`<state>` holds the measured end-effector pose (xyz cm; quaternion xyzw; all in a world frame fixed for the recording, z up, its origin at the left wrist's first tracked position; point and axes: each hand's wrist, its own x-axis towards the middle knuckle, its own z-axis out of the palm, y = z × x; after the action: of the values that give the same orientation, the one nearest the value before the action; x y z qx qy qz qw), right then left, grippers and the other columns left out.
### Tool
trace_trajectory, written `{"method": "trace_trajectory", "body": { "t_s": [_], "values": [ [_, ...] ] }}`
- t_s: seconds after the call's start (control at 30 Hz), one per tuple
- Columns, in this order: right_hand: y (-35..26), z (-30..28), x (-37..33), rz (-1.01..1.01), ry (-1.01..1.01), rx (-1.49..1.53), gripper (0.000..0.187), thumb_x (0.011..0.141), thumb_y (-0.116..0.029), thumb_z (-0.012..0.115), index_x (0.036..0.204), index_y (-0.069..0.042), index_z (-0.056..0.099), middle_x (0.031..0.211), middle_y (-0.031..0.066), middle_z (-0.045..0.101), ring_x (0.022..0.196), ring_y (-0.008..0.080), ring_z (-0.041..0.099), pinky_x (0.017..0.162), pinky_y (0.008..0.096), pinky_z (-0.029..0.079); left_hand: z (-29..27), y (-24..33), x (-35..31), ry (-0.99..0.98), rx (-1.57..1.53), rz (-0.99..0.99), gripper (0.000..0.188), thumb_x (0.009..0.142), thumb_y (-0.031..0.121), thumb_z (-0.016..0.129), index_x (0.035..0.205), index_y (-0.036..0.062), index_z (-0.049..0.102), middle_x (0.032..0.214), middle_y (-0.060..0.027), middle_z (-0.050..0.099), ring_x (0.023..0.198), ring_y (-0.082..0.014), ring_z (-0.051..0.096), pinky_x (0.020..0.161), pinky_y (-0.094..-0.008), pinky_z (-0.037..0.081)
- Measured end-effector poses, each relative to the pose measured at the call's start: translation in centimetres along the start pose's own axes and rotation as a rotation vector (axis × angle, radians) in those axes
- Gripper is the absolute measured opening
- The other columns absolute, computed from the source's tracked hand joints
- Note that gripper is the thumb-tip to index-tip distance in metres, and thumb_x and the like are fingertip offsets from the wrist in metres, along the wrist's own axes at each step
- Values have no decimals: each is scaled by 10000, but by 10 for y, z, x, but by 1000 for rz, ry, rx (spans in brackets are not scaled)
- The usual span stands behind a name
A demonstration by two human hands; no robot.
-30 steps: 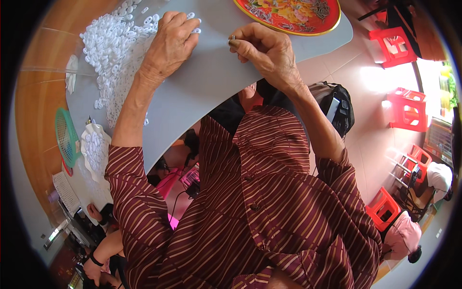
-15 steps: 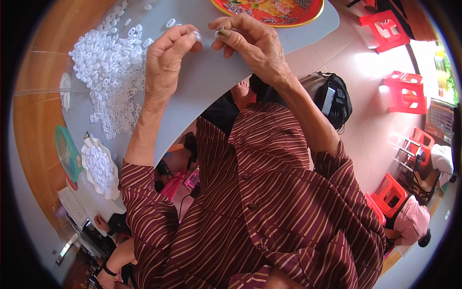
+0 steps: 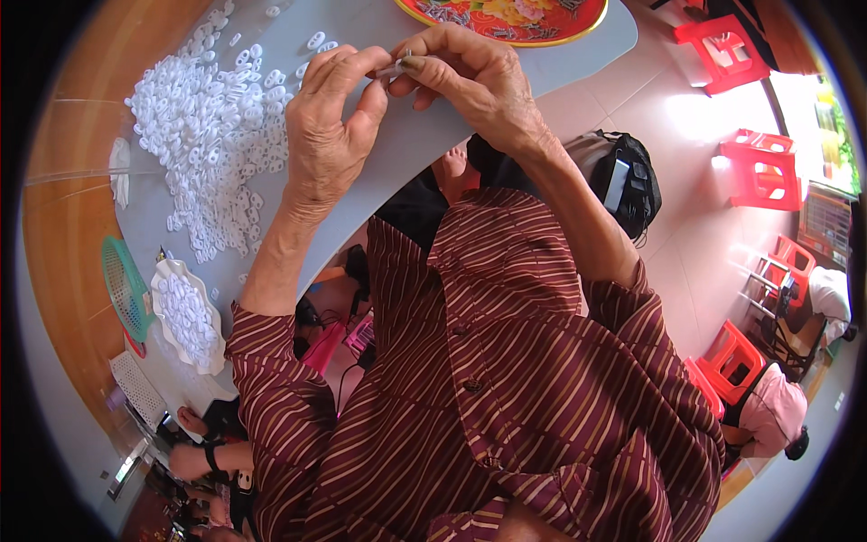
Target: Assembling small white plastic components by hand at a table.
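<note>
My left hand and my right hand meet above the grey table, fingertips almost touching. Between them is a small white plastic piece, pinched from both sides and partly covered by the fingers. The right thumb has a dark nail and presses against it. Close to my left hand spreads a big heap of small white oval plastic pieces with two holes. Beyond my right hand sits a red floral tray with a yellow rim, holding many small grey metal bits.
At left, a white scalloped dish holds more white pieces beside a green basket. Another person's hand shows at lower left. Red stools and a black bag stand on the tiled floor at right.
My left hand has moved right to meet the right hand; the gap between them has closed, and both now grip the white piece. My right hand has hardly moved.
</note>
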<state>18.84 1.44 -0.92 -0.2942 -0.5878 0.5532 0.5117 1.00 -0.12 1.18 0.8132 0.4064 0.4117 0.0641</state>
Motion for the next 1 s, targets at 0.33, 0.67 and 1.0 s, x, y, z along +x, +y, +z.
{"method": "trace_trajectory", "body": {
  "t_s": [0.33, 0.67, 1.0],
  "values": [
    [4, -3, -1, -15, -48, -25, 198, 934, -171, 571, 1031, -1, 608, 880, 52, 660, 812, 99, 643, 724, 230, 537, 2, 2, -6, 0, -801, -613, 197, 886, 66, 601, 1071, -2, 611, 932, -25, 641, 849, -91, 594, 768, -220, 475],
    [-1, 2, -6, 26, 54, -34, 156, 886, -156, 643, 959, -21, 676, 738, 8, 641, 687, 56, 595, 631, 195, 504, 2, -3, -4, 6, -820, -562, 201, 895, 99, 607, 1067, -2, 635, 916, -31, 645, 865, -94, 602, 799, -220, 482],
    [3, 2, -4, -1, 29, 80, 213, 867, -65, 642, 1057, 8, 580, 822, 32, 633, 703, 73, 597, 659, 202, 502, -1, -15, 3, 8, -889, -577, 205, 880, 98, 595, 1059, 10, 643, 947, -27, 636, 883, -96, 586, 834, -223, 460]
  ]
}}
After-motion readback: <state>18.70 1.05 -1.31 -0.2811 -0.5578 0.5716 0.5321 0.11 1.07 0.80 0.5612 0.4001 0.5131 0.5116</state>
